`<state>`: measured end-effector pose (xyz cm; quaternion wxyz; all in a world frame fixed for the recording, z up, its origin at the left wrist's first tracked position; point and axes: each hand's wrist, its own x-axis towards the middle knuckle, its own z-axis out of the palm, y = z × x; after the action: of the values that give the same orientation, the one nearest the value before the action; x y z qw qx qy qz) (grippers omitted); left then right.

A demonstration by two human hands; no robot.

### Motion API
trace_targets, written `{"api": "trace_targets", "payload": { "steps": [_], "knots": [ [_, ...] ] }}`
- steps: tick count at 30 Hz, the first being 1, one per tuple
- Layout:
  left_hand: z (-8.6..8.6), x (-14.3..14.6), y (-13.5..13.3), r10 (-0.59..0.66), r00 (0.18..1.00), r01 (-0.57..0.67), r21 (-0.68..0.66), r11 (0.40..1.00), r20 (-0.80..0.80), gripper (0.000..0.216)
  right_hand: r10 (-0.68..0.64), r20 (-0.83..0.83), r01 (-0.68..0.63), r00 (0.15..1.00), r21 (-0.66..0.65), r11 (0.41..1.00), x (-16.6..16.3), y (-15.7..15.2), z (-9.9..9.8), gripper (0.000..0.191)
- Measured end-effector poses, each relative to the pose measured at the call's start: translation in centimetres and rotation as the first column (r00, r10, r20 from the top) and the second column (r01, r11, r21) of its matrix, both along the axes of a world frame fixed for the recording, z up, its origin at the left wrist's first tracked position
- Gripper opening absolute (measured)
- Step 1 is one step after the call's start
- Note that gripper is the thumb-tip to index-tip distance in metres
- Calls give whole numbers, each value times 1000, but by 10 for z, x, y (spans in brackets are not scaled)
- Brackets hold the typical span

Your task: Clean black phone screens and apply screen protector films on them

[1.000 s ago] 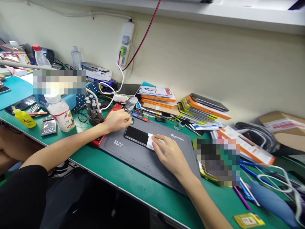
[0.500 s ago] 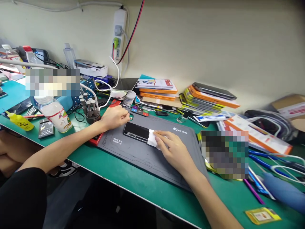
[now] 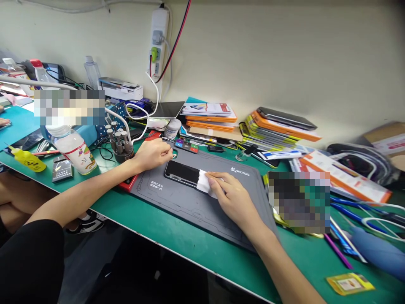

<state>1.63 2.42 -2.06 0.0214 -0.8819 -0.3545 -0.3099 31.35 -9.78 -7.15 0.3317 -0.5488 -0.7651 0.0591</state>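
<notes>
A black phone (image 3: 182,173) lies screen up on a dark grey work mat (image 3: 190,202) on the green bench. My right hand (image 3: 232,196) lies flat on a white wipe (image 3: 204,184), pressing it onto the phone's right end with the fingers stretched out. My left hand (image 3: 153,153) rests at the phone's far left corner with its fingers curled; what it pinches, if anything, is hidden.
A plastic bottle (image 3: 74,148) and a bit holder (image 3: 119,145) stand to the left. Stacks of orange and yellow packages (image 3: 278,128) line the wall. Cables (image 3: 363,211), a blue blower (image 3: 378,253) and a yellow sachet (image 3: 349,283) lie at the right. Another person's fingers (image 3: 4,122) show far left.
My right hand has slid the white wipe slightly along the phone. The view has drifted a little; my left hand keeps its place at the phone's corner.
</notes>
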Motion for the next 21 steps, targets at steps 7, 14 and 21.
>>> {"api": "trace_targets", "payload": {
  "steps": [7, 14, 21],
  "knots": [
    [1, 0, -1, 17, 1000, -17, -10, 1000, -22, 39, -46, -34, 45, 998, -8, 999, -2, -4, 5, 40],
    [-2, 1, 1, 7, 1000, -7, -5, 1000, 0, 38, -37, -6, 37, 999, 25, 999, 0, -3, 0, 42],
    [-6, 3, 0, 28, 1000, -28, -47, 998, -1, 37, 52, 111, -55, 993, 23, 998, 6, 6, -12, 47]
  ]
}}
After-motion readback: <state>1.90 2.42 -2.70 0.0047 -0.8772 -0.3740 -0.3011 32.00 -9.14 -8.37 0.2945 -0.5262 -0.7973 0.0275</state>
